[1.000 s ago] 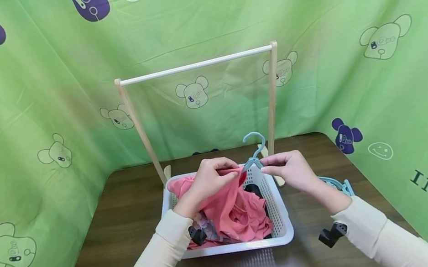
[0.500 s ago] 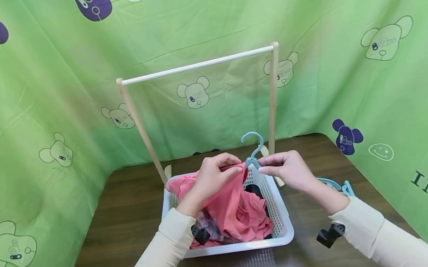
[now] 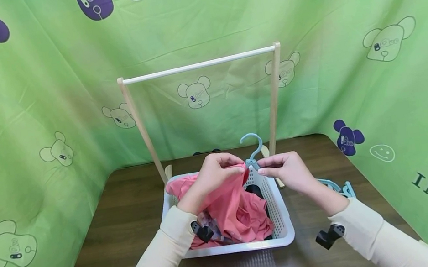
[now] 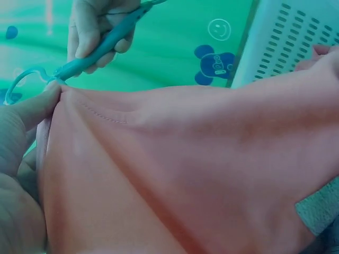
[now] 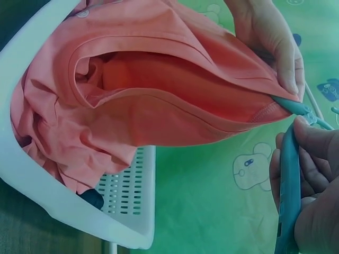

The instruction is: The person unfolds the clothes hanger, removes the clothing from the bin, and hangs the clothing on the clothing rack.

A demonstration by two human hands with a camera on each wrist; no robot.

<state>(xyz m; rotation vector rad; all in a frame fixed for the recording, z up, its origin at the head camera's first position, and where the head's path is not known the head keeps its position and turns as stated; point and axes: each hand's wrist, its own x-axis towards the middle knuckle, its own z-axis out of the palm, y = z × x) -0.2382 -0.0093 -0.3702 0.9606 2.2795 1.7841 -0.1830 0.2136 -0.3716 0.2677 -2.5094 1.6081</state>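
My left hand (image 3: 212, 174) pinches the edge of a pink garment (image 3: 247, 214), lifting part of it above the laundry basket (image 3: 237, 247). A light blue folding hanger (image 5: 289, 182) has one arm inside the garment's neck opening, as the right wrist view shows. Only that arm's inner end is visible; cloth and the left fingers cover the rest. My right hand (image 3: 289, 172) grips the hanger's other arm, which angles down outside the garment. The hanger's hook points up, between the two hands. The garment's lower part lies bunched in the basket.
Behind the basket stands a rack with a white bar (image 3: 199, 65) and wooden posts. Another blue hanger (image 3: 348, 189) lies on the table right of the basket, partly behind my right forearm. A black item (image 3: 253, 190) and patterned cloth (image 3: 211, 224) lie in the basket.
The hanger has shifted slightly left, and its left arm sits deeper in the pink garment. My left hand has moved slightly right, closer to the hanger's centre.
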